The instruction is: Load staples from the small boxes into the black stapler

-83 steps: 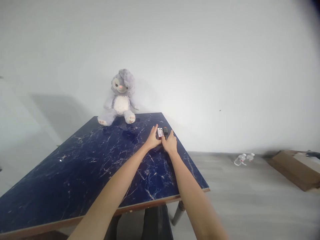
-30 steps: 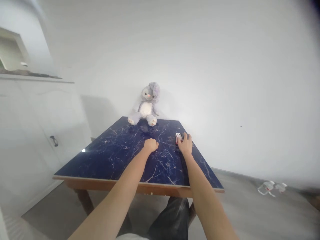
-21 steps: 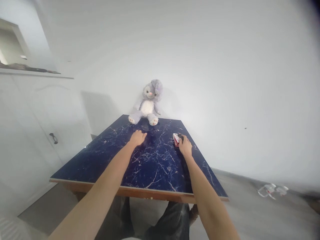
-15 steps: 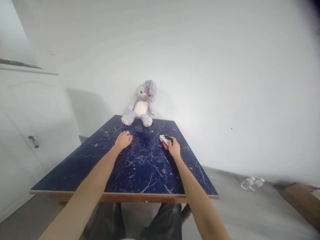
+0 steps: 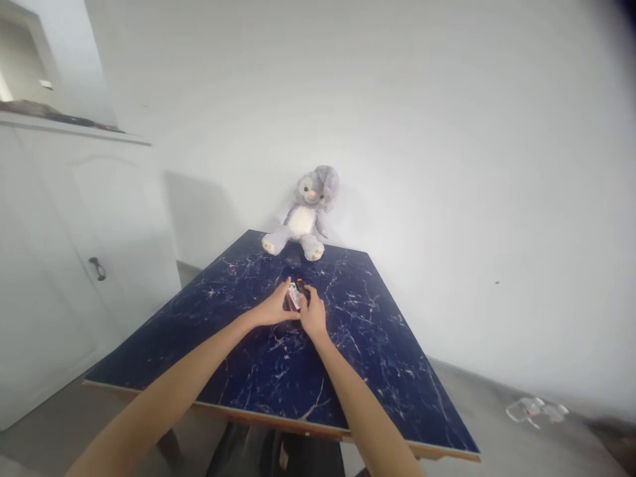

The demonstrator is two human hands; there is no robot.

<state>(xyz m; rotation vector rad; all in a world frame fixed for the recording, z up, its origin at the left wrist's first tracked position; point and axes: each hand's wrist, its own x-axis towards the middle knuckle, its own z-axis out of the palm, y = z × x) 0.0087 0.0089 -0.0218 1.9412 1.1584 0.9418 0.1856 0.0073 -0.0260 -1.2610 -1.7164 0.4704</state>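
A small white-and-red box (image 5: 294, 297) is between my hands above the middle of the blue marbled table (image 5: 278, 391). Against its right side is a small black object with an orange end (image 5: 301, 285), too small for me to name its kind. My left hand (image 5: 272, 307) grips the box from the left, thumb below and fingers along the far side. My right hand (image 5: 314, 315) is closed around the black object and the box's right side, its fingers partly hiding both.
A grey-lilac plush toy (image 5: 302, 215) with a white belly sits at the table's far edge, against the white wall. On the left stands a white cabinet (image 5: 124, 218) with a dark handle. Clear plastic bottles (image 5: 536, 411) lie on the floor at right.
My right hand has brought the box and black object leftward to the middle. My left hand has come off the tabletop and taken hold of the box. The view has shifted left.
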